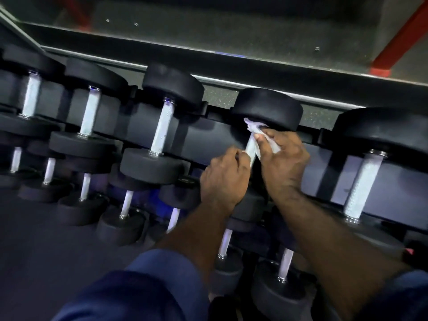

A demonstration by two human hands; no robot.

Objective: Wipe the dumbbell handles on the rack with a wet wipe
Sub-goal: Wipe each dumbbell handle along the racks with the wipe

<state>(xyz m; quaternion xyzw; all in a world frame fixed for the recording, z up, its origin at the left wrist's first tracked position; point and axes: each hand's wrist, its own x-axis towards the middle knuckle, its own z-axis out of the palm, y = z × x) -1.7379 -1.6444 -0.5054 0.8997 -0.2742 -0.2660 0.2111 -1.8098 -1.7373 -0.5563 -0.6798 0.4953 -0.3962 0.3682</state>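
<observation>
Dumbbell handle (250, 149) in wet wipe (253, 128)

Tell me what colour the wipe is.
White wipe, seen best in the head view.

The left hand (223, 174) and right hand (282, 163), with a wipe (254, 128), cover most of one handle (250, 150); how far the wipe wraps it cannot be told. Far-left dumbbells (30, 98) blur and run off the edge. The rightmost head (379, 128) and both sleeves (143, 293) are cropped.
</observation>
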